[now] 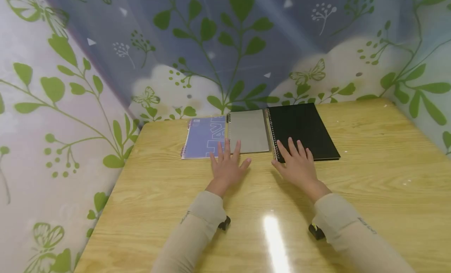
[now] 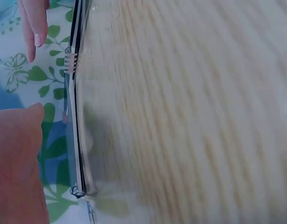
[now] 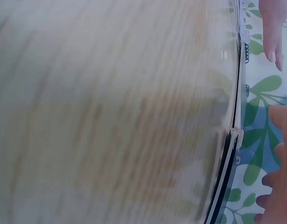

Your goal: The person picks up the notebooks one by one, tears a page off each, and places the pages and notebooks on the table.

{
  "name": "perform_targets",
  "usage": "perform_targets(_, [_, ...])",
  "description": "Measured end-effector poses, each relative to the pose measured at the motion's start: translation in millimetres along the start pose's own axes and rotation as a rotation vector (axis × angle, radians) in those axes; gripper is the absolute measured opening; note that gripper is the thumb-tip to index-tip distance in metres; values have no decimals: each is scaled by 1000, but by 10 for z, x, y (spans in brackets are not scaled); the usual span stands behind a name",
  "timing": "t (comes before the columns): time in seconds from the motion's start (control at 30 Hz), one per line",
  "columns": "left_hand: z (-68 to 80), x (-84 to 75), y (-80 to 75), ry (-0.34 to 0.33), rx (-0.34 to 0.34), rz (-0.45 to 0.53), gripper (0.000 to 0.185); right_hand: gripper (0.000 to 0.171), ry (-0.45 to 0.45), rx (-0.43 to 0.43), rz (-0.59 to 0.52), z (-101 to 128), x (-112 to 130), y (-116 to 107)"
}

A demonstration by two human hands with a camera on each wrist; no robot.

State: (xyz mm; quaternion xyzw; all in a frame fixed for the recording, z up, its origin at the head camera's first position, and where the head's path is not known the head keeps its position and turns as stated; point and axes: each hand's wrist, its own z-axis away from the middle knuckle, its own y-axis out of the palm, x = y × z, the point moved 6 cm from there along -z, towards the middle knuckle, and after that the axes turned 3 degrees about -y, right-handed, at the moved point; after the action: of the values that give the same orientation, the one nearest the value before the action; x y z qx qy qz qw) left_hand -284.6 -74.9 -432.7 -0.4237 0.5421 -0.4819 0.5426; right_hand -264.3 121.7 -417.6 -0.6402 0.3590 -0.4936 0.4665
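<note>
Three spiral notebooks lie side by side at the back of the table: a blue-purple notebook (image 1: 201, 138) with outlined letters, a grey notebook (image 1: 249, 130) in the middle, and a larger black notebook (image 1: 299, 126) on the right. My left hand (image 1: 227, 169), fingers spread, overlaps the near edges of the blue-purple and grey notebooks in the head view. Over the near left corner of the black notebook, my right hand (image 1: 298, 167) is spread too, its fingertips near the spiral. Both wrist views show a hand raised above the notebooks' edges, and neither holds anything.
The wooden table (image 1: 380, 167) ends at a wall (image 1: 246, 49) patterned with leaves and butterflies, close behind the notebooks. Another patterned wall (image 1: 70, 120) borders the left side. Small white specks dot the tabletop on the right, and a bright reflection lies between the forearms.
</note>
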Motion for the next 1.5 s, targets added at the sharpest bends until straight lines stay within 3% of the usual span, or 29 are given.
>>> perform_targets(0.27, [9, 210, -54, -15, 11, -30, 66, 55, -27, -45, -153, -110, 85, 24])
perform_targets(0.43, [18, 430, -182, -42, -7, 63, 55, 40, -34, -55, -345, -176, 140, 75])
perform_targets(0.63, [-16, 842, -327, -149, -72, 155, 47, 29, -37, -43, -515, -240, 303, 153])
perform_targets(0.73, [-47, 1091, -371, -226, -86, 202, 46, 29, -13, 15, -628, -297, 448, 261])
perform_targets(0.9, [-91, 1470, -392, -332, -65, 309, 55, 37, 64, 125, -825, -422, 741, 494])
perform_targets(1.03, [-119, 1680, -378, -368, -9, 364, 61, 40, 120, 120, -957, -531, 964, 601])
perform_targets(1.23, [-155, 1780, -322, -369, 114, 572, 66, 42, 233, 101, -1078, -632, 1163, 695])
perform_targets(1.37, [-204, 1766, -341, -365, 126, 748, 67, 45, 253, 82, -1018, -711, 1255, 733])
perform_targets(1.5, [-219, 1741, -378, -376, 116, 842, 67, 51, 225, 31, -936, -861, 1299, 932])
